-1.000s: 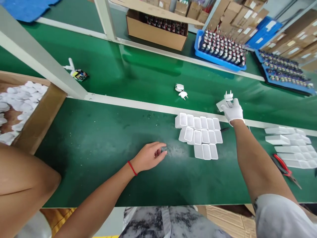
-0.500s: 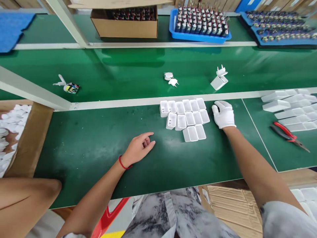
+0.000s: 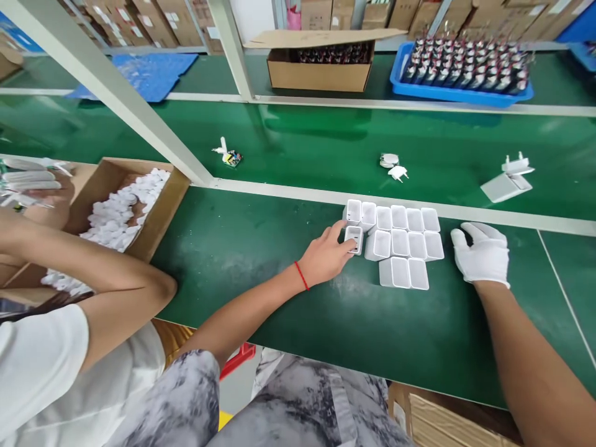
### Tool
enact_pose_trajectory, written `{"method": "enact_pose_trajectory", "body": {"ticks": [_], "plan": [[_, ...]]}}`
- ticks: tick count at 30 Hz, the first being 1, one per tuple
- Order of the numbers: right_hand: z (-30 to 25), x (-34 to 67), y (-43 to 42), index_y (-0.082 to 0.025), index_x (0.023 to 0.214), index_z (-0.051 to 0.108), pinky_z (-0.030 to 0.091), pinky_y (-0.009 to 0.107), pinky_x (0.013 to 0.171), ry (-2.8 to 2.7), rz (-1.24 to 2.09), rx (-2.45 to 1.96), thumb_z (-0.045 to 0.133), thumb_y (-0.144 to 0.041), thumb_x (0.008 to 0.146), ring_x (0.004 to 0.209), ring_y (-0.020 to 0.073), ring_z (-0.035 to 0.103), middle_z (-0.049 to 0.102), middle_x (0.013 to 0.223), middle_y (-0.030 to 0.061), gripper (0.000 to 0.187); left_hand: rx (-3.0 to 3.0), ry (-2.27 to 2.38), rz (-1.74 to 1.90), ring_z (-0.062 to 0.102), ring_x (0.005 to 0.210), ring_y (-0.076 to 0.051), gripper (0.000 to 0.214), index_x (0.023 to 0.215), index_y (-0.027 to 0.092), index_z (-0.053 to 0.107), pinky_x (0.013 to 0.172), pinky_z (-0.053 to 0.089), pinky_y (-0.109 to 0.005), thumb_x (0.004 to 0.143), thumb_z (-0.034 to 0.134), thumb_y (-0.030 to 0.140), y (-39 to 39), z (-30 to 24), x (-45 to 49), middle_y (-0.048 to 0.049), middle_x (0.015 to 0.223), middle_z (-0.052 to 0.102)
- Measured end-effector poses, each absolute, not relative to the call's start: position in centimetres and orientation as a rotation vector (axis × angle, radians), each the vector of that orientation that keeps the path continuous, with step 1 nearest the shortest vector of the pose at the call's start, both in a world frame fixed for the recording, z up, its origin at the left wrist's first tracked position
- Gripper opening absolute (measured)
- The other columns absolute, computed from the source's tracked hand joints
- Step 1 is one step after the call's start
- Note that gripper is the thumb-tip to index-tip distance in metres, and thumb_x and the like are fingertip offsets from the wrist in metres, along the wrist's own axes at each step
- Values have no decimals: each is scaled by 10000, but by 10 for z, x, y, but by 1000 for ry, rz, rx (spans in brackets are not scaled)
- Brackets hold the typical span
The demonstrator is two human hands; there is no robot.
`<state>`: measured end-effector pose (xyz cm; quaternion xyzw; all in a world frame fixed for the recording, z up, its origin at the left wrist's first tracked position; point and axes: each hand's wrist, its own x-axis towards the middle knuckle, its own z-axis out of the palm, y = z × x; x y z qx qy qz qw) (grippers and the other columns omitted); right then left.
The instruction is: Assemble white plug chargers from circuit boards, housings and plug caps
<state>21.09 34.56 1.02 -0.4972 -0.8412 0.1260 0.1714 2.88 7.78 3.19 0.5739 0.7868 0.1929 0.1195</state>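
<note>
My left hand (image 3: 327, 254), bare with a red string at the wrist, pinches one white charger shell (image 3: 354, 238) at the left edge of a cluster of several open white shells (image 3: 400, 242) standing on the green table. My right hand (image 3: 484, 253), in a white glove, rests on the table just right of the cluster, fingers curled loosely, holding nothing. An assembled white charger with plug pins (image 3: 507, 180) lies on the conveyor belt beyond it.
A cardboard box of white parts (image 3: 121, 211) stands at the left, next to another person's arm (image 3: 93, 267). On the belt lie two small white plug pieces (image 3: 392, 166) and a small circuit board (image 3: 230, 156). A brown box (image 3: 321, 67) and blue tray (image 3: 460, 74) stand behind. A slanted frame post (image 3: 116, 93) crosses the left.
My left hand moved right and took hold of a shell at the cluster's left edge. My right hand, having left the charger on the belt, stays beside the cluster. The view turned left.
</note>
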Motion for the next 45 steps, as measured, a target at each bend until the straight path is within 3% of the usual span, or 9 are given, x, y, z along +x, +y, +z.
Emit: {"method": "enact_pose_trajectory", "body": {"ticks": [5, 12, 17, 23, 27, 32, 37, 40, 45], "plan": [[11, 208, 344, -149, 1076, 716, 393, 496, 1127, -2367, 368, -1439, 509, -291, 807, 1280, 369, 512, 643, 1203, 214, 368, 1769, 2230, 833, 567, 1226, -286, 27, 909, 191, 556, 954, 548, -400, 890, 552, 172, 42, 27, 20, -153, 1340, 511], [8, 210, 347, -76, 1144, 693, 352, 431, 1138, -2408, 341, -1465, 476, -292, 850, 1291, 347, 483, 612, 1283, 236, 425, 1470, 2302, 1214, 625, 1113, -255, 540, 1161, 191, 448, 981, 522, -396, 742, 788, 222, 16, 10, -2, -114, 1177, 605], [3, 212, 348, -33, 1199, 665, 352, 393, 1126, -2445, 303, -1468, 445, -303, 866, 1259, 313, 484, 585, 1305, 256, 482, 1275, 2295, 1283, 659, 966, -211, 624, 1133, 195, 452, 862, 547, -339, 667, 864, 252, 18, -2, -6, -69, 1114, 623], [-1, 207, 347, -12, 1156, 685, 400, 405, 1110, -2410, 225, -1481, 461, -287, 833, 1231, 322, 530, 619, 1248, 249, 480, 1298, 2227, 1318, 621, 1169, -269, 800, 1300, 185, 406, 1009, 518, -402, 667, 880, 305, 13, -9, -8, -133, 1290, 595], [-2, 201, 346, -86, 1037, 716, 433, 467, 1092, -2370, 180, -1479, 479, -232, 760, 1172, 333, 575, 669, 1112, 194, 393, 1424, 2151, 1285, 577, 1244, -282, 686, 1300, 184, 439, 1050, 497, -422, 743, 825, 289, 8, -8, -13, -136, 1311, 588], [1, 194, 341, -28, 977, 719, 444, 465, 1080, -2369, 165, -1509, 477, -228, 728, 1154, 371, 584, 657, 1045, 247, 400, 1310, 2218, 1169, 621, 1127, -274, 638, 1225, 170, 482, 958, 534, -406, 721, 848, 308, 4, -1, -17, -104, 1162, 627], [4, 189, 337, -46, 984, 722, 431, 429, 1084, -2379, 143, -1546, 468, -190, 733, 1168, 355, 579, 651, 1061, 251, 385, 1196, 2278, 1027, 628, 1052, -310, 884, 1228, 130, 467, 913, 533, -441, 559, 925, 481, 2, 8, -11, -121, 1127, 607], [4, 187, 334, -68, 978, 725, 426, 415, 1087, -2369, 138, -1576, 479, -141, 734, 1182, 342, 583, 655, 1083, 251, 353, 1268, 2144, 1002, 645, 947, -275, 1031, 1351, 132, 390, 819, 554, -413, 564, 891, 570, -1, 12, -8, -125, 1158, 574], [8, 187, 334, -136, 872, 738, 446, 387, 1054, -2295, 169, -1602, 532, -115, 719, 1160, 309, 610, 683, 1084, 220, 257, 1540, 1897, 777, 613, 668, -121, 954, 1449, 207, 355, 651, 536, -317, 663, 860, 397, -8, 16, -13, -152, 1411, 426]]}}
